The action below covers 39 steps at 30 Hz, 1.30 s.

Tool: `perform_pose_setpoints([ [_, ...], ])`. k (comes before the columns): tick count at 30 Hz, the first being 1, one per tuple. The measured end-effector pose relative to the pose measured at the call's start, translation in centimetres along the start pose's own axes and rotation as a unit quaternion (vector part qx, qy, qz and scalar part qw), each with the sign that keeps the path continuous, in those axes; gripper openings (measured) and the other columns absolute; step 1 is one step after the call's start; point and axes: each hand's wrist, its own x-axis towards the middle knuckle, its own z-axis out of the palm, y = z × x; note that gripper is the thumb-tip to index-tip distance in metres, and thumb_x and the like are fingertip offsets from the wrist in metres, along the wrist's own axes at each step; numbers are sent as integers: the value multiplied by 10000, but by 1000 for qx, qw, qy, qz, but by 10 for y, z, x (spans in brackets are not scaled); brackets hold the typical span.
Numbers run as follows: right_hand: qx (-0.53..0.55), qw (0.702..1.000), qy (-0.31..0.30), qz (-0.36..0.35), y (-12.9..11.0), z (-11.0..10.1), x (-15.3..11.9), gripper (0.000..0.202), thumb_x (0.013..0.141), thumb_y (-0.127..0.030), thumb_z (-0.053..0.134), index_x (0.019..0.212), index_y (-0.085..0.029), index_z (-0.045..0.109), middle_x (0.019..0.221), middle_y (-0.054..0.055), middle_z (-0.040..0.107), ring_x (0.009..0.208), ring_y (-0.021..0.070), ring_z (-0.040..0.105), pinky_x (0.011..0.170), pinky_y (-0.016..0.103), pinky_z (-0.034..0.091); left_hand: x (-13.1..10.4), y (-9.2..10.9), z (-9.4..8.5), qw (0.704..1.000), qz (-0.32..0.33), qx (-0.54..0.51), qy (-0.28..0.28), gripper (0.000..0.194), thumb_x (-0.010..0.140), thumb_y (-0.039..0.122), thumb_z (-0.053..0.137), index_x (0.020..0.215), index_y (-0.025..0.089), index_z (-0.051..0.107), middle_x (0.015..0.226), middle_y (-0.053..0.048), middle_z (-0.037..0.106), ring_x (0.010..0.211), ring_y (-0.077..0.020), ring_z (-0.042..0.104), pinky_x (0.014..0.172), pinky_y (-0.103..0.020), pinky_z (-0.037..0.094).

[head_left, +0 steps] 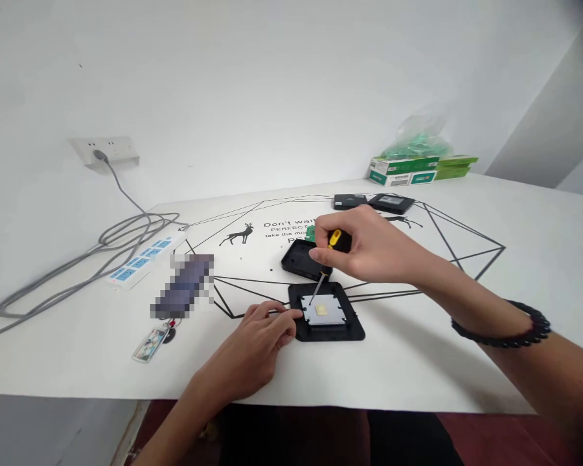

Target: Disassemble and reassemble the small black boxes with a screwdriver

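Observation:
My right hand (364,249) grips a small screwdriver (331,249) with a yellow and black handle, tip down on the left edge of a grey metal plate (324,310). That plate, with a yellowish square at its middle, lies inside an open black square casing (354,327) on the white table. My left hand (257,343) rests on the table with its fingertips against the casing's left side. Behind the casing lies a black lid (296,259), and a bit of green board (311,233) shows beyond it.
A white power strip (143,259) with grey cables lies at the left, a blurred dark object (184,285) and a key tag (150,343) nearer me. Two black boxes (374,202) and green and white cartons (408,169) stand at the back. The table's front edge (126,391) is close.

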Motion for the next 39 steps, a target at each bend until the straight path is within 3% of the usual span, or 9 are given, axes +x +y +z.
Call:
perform_pose_setpoints([
  [6,-48,998,-47,5,-17,5,4,195,730,-156,629,612,-211,484,475,-69,429,452,82,337,487,277,255,-2,2,0,1000,-6,0,-8,372,1008,31,360,1253,208,577,1191,-93,680,1322,-265,481,1110,-504,425],
  [12,-59,996,-65,8,-15,13,6,188,743,-160,625,628,-215,487,492,-66,437,465,90,344,485,275,258,-1,2,0,1000,-9,1,-8,366,1003,21,360,1242,201,570,1191,-89,682,1331,-252,482,1112,-483,437],
  [19,-61,995,-74,15,-12,13,5,186,758,-174,625,641,-215,486,507,-62,461,479,90,360,501,279,259,-2,0,2,1000,-11,10,-5,300,1003,25,370,1085,216,587,1300,-78,661,1351,-250,479,1112,-472,435],
  [23,-55,996,-75,17,-12,13,4,188,758,-169,623,641,-215,484,505,-64,454,476,88,351,496,278,251,-3,-2,3,1000,-9,9,1,329,1000,20,379,1160,226,580,1190,-64,684,1355,-239,476,1119,-469,430],
  [27,-50,996,-67,12,-11,13,4,181,759,-172,624,644,-214,490,504,-65,445,476,88,348,496,275,254,-2,-1,3,1000,-10,8,-1,305,1009,35,372,1125,220,584,1231,-74,673,1362,-244,469,1115,-460,432],
  [39,-44,996,-79,11,-11,15,3,202,763,-171,614,638,-219,464,497,-63,452,473,89,336,490,281,242,-3,-1,2,1000,-23,2,-7,396,1010,43,366,1284,242,572,1159,-66,684,1357,-241,471,1142,-485,414],
])
